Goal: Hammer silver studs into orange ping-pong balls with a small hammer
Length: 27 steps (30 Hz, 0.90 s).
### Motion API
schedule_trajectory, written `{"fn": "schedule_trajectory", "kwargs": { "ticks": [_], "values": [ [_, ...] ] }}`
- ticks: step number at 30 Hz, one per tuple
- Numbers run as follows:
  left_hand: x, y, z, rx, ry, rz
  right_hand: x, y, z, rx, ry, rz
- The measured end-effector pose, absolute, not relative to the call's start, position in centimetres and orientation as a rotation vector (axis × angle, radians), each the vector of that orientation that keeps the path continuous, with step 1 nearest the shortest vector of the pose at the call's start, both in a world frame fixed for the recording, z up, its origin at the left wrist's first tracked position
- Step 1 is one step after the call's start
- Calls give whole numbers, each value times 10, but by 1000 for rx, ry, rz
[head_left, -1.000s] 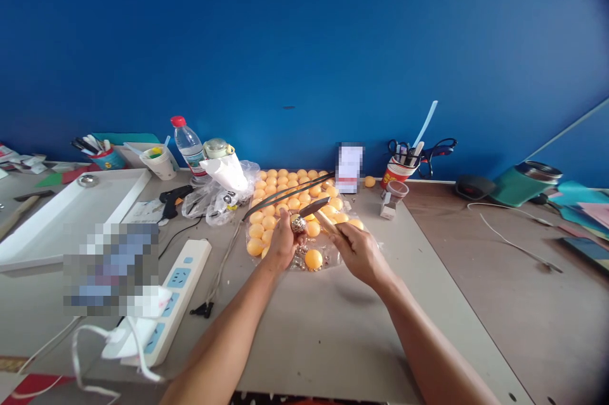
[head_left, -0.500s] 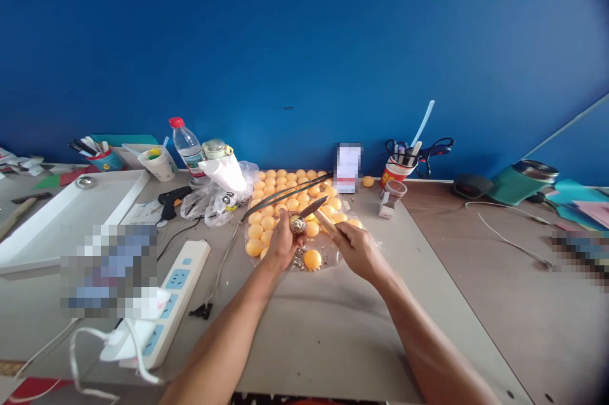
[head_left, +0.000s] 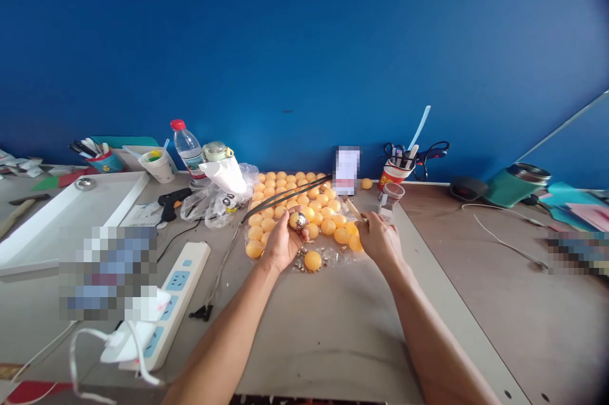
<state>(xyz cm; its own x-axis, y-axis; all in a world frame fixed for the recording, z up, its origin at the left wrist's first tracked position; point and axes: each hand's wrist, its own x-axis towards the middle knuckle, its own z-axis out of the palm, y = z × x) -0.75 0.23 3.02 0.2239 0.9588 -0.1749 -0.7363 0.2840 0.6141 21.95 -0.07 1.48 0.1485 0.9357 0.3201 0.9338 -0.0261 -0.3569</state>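
Note:
In my left hand (head_left: 283,246) is an orange ball (head_left: 298,221), partly covered with small shiny silver pieces. The fingers cup it from below, thumb at its left side. My right hand (head_left: 380,237) is closed round a wooden-handled tool (head_left: 353,208), to the right of the ball and apart from it. The tool's blade cannot be made out now. Below the left hand, a loose orange ball (head_left: 313,261) lies among scattered silver bits (head_left: 328,257) on clear plastic. Behind the hands, many orange balls (head_left: 280,188) sit in rows.
A dark strap (head_left: 285,192) crosses the balls. A phone (head_left: 347,170) stands behind them. At right are a red cup with scissors (head_left: 394,173) and a small clear cup (head_left: 394,191). At left are a bottle (head_left: 188,148), glue gun (head_left: 174,203), power strip (head_left: 190,272) and white tray (head_left: 118,202).
My right hand has moved right with the wooden-handled tool, away from the ball. The tool's blade was over the ball before. My left hand still holds the ball, turned slightly.

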Motion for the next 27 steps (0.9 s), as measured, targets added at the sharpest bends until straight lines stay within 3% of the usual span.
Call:
{"fn": "schedule_trajectory", "kwargs": {
  "ticks": [10, 27],
  "values": [
    [-12, 3, 30, 352, 464, 1205, 231, 4, 18, -2304, -1699, 159],
    [-16, 1, 28, 434, 389, 1144, 236, 8, 6, -2351, -1733, 197]
  ]
}}
